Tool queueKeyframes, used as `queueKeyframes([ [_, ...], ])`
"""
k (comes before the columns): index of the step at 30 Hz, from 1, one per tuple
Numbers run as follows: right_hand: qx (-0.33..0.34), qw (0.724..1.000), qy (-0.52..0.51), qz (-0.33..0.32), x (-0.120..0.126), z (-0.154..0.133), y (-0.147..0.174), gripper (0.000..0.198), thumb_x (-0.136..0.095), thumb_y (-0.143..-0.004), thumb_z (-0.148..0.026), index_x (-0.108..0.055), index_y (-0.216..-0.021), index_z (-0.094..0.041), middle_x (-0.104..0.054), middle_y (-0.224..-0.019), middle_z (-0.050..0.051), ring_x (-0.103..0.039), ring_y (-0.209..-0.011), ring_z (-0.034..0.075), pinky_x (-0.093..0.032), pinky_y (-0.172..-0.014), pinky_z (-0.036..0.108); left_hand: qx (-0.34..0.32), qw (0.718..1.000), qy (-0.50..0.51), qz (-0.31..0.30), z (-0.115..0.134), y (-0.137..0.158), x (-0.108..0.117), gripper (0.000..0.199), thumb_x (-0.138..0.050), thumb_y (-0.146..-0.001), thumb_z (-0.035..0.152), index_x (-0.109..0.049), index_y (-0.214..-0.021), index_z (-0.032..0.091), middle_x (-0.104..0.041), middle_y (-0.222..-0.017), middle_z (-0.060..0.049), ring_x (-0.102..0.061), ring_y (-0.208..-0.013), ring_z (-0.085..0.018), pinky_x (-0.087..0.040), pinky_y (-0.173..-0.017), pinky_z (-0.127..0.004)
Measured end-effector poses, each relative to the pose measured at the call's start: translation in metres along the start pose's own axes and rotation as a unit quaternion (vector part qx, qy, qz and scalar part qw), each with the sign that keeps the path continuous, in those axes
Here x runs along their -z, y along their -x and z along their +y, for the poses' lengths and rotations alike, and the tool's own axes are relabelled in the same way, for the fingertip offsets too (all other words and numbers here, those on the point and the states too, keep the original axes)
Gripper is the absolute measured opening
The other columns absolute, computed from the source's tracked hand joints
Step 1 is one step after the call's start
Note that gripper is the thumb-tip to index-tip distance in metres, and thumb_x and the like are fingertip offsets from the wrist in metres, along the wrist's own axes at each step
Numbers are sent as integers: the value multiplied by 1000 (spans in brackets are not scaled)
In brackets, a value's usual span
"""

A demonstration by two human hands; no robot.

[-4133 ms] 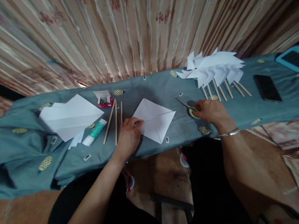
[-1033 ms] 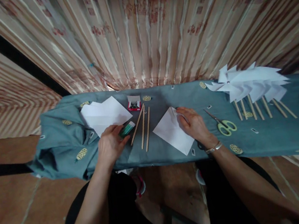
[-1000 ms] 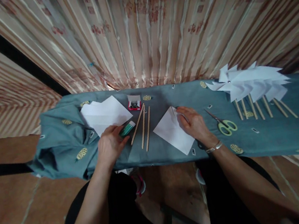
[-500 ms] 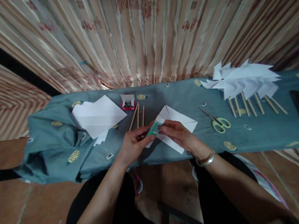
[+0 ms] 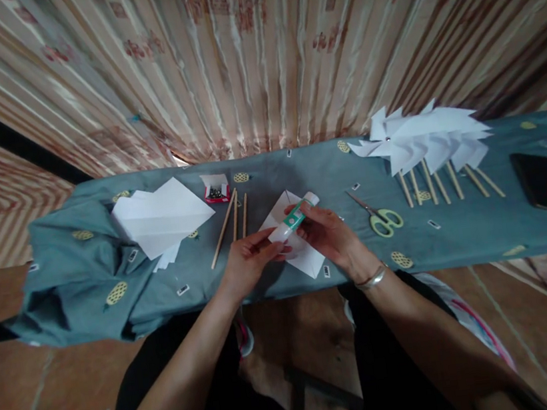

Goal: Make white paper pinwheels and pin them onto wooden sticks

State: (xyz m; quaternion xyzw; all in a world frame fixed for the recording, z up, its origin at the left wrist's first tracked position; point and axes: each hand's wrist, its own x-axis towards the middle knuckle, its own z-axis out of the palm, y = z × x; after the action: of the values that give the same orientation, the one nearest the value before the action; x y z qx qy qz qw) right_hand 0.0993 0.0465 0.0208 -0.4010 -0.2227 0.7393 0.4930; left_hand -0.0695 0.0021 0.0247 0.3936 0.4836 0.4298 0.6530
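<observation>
A glue stick point(image 5: 295, 217), white with a green label, is held slanted between both hands above the cloth. My left hand point(image 5: 250, 260) pinches its lower-left end. My right hand point(image 5: 324, 228) grips it near the upper-right end, with a bracelet on that wrist. Beneath the hands lies a white square paper point(image 5: 305, 260) with cut lines toward its middle, partly covered by the fingers. Left of it rest several thin wooden sticks point(image 5: 225, 228). Green-handled scissors point(image 5: 381, 219) lie to the right of my right hand.
A small red box point(image 5: 216, 192) of metal pins stands open behind the sticks. White paper sheets point(image 5: 164, 213) lie at the left. Several paper pinwheels on sticks point(image 5: 426, 138) overlap at the right, beside a dark phone point(image 5: 542, 181). Patterned curtains point(image 5: 255, 66) hang behind the cloth-covered table point(image 5: 154, 294).
The glue stick has been turned in my hands, so more of its length and both ends now show. The whole view has shifted slightly, with the table's things appearing further left.
</observation>
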Motion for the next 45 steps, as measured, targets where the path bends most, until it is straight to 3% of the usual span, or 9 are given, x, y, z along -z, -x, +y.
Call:
queueKeyframes([
  [6, 35, 995, -77, 51, 14, -23, -4, 32, -91, -58, -41, -71, -73, -20, -74, -73, -4, -62, -58, 6, -47, -46, 14, -80, 987, -133, 41, -1, -10, 14, 49, -74, -75, 42, -71, -114, 12, -74, -85, -7, -71, -80, -21, -59, -72, -33],
  [10, 24, 994, -80, 71, 23, -31, -4, 29, -81, -74, -44, -68, -72, -19, -73, -68, -2, -62, -53, 7, -46, -43, 14, -231, 879, -403, 109, -4, -32, 32, 33, -64, -83, 23, -70, -116, 17, -67, -105, -8, -66, -83, -17, -55, -83, -34],
  [13, -13, 995, -58, 80, 25, -32, -1, 33, -75, -80, -48, -67, -70, -18, -72, -63, -1, -61, -47, 6, -45, -40, 14, -291, 798, -512, 125, -5, -57, 37, 36, -57, -84, 12, -68, -119, 17, -63, -111, -10, -64, -98, -20, -52, -92, -35],
  [17, -20, 993, -68, 98, 26, -35, 3, 32, -72, -83, -46, -67, -68, -18, -74, -63, 0, -64, -49, 8, -51, -44, 15, -283, 723, -620, 118, 0, -82, 35, 42, -53, -80, 5, -69, -117, 17, -61, -106, -11, -60, -102, -25, -51, -92, -40],
  [21, -12, 993, -87, 82, 33, -38, 4, 28, -78, -78, -44, -68, -70, -19, -74, -65, -1, -65, -50, 7, -53, -46, 14, -263, 683, -668, 134, 6, -85, 29, 49, -52, -78, 6, -66, -123, 19, -61, -114, -14, -56, -109, -32, -47, -91, -49],
  [26, 3, 995, -82, 51, 45, -38, 4, 24, -86, -68, -35, -66, -72, -22, -76, -69, -4, -67, -56, 7, -55, -51, 13, -337, 686, -628, 144, 5, -73, 22, 48, -49, -82, 6, -63, -125, 22, -63, -122, -11, -54, -116, -30, -46, -96, -49],
  [31, -21, 997, -44, 57, 51, -33, 6, 30, -86, -67, -41, -65, -73, -20, -74, -65, -3, -65, -51, 8, -54, -50, 14, -409, 727, -551, 20, -14, -53, 16, 33, -45, -90, 7, -69, -111, 19, -69, -112, -9, -61, -111, -24, -51, -96, -44],
  [37, 34, 992, 52, 110, 47, -30, 6, 36, -90, -59, -43, -63, -65, -19, -67, -55, -4, -56, -42, 6, -44, -36, 12, -350, 740, -570, -69, -31, -24, 5, 39, -45, -94, 13, -63, -127, 21, -53, -144, -14, -36, -144, -30, -34, -114, -57],
  [45, 49, 985, 126, 104, 38, -26, 1, 34, -91, -53, -36, -71, -72, -17, -75, -69, 1, -65, -53, 8, -52, -48, 15, -297, 713, -627, -103, -41, -13, -13, 40, -52, -96, 44, -62, -130, 26, -36, -157, -16, -22, -150, -38, -15, -117, -67],
])
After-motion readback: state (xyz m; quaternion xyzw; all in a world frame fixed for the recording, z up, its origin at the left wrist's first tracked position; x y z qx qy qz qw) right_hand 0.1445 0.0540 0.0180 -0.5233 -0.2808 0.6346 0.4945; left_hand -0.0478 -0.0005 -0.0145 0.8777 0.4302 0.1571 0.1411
